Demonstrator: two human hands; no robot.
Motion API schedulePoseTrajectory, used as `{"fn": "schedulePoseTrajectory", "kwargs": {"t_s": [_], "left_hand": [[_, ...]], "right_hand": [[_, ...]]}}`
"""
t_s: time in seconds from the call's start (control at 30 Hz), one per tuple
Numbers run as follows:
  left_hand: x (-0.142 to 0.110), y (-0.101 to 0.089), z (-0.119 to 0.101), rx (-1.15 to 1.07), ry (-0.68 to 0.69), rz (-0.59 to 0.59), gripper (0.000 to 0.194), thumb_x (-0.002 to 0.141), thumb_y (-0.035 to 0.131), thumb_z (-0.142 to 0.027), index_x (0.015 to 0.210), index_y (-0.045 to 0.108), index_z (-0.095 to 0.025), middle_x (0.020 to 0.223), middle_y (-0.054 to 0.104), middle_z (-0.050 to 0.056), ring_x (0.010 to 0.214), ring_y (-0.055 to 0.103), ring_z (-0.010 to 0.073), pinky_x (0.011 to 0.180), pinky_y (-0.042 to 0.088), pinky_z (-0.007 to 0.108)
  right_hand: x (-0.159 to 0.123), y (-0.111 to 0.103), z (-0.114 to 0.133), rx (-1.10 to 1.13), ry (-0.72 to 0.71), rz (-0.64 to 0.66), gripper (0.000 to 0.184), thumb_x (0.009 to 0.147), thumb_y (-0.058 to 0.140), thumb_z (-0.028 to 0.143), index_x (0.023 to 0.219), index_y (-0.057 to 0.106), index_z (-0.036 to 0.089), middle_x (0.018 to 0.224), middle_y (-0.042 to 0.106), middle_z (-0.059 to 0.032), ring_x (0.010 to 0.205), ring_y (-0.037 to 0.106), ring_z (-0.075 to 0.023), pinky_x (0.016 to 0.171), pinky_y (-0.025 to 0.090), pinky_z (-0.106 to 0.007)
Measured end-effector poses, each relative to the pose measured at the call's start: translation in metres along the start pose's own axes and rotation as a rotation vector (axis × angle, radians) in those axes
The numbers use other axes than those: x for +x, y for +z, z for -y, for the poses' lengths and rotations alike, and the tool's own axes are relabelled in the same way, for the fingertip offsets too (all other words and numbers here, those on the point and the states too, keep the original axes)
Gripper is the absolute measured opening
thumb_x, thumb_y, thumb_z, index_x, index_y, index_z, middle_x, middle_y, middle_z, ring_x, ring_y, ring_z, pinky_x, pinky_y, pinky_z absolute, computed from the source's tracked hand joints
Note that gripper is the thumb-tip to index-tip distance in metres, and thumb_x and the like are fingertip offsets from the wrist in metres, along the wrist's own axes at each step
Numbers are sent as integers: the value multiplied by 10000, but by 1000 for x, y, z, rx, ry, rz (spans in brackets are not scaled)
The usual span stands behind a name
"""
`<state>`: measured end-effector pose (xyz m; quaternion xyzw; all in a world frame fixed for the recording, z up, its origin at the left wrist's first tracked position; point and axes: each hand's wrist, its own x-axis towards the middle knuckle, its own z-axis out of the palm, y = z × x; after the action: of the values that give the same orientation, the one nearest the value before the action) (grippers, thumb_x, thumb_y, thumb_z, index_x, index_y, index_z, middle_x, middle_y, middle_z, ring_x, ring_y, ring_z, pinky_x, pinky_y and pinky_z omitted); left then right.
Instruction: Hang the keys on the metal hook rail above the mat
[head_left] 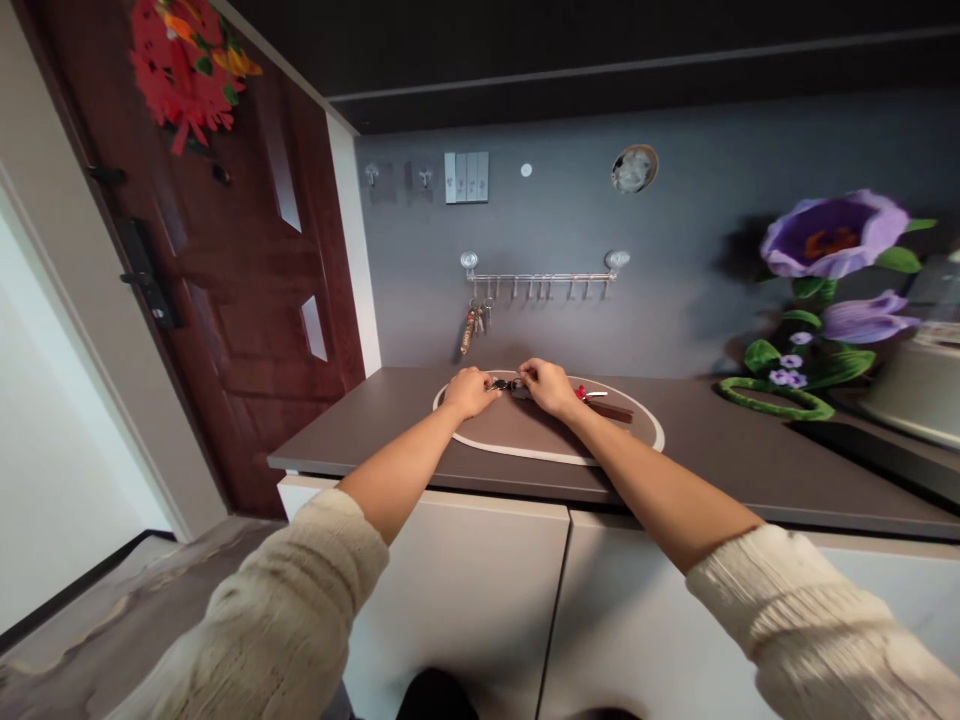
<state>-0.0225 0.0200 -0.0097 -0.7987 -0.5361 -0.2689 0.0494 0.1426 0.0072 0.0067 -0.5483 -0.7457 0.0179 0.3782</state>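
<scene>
Over the oval brown mat (517, 440) with a white rim, my left hand (469, 392) and my right hand (549, 388) are close together. A bunch of small dark and shiny metal pieces, which looks like keys (504, 385), spans the gap between them. The fingers of both hands are closed on its two ends, my left on the near-left end and my right with a pinch on the other. Part of the bunch is hidden by the fingers. Just right of my right hand, a small red item (580, 392) and a brown strap-like piece (613, 411) lie on the mat.
On the wall above hangs a clear hook rail (544, 278) with a keychain (469, 330) at its left end. Purple fabric flowers (832, 240) stand on the counter (712, 450) at right. A dark red door (247, 300) is at left; a dark cabinet overhangs above.
</scene>
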Motion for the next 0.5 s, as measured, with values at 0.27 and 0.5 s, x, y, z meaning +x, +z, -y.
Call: {"fn": "schedulePoseTrajectory", "kwargs": {"t_s": [0.27, 0.5], "left_hand": [[1, -2, -2, 56, -21, 31, 237, 772, 532, -369, 775, 668, -175, 883, 654, 94, 841, 583, 192, 750, 422, 277], [0, -3, -3, 149, -1, 31, 264, 821, 468, -310, 846, 681, -156, 949, 649, 136, 904, 583, 226, 782, 423, 299]], "right_hand": [[-1, 9, 0, -126, -43, 64, 204, 811, 457, 161, 895, 643, 151, 899, 674, -89, 839, 605, -160, 756, 410, -234], [-1, 8, 1, -157, -38, 90, 214, 811, 464, 166, 925, 644, 145, 943, 673, -94, 878, 602, -172, 778, 405, -238]]}}
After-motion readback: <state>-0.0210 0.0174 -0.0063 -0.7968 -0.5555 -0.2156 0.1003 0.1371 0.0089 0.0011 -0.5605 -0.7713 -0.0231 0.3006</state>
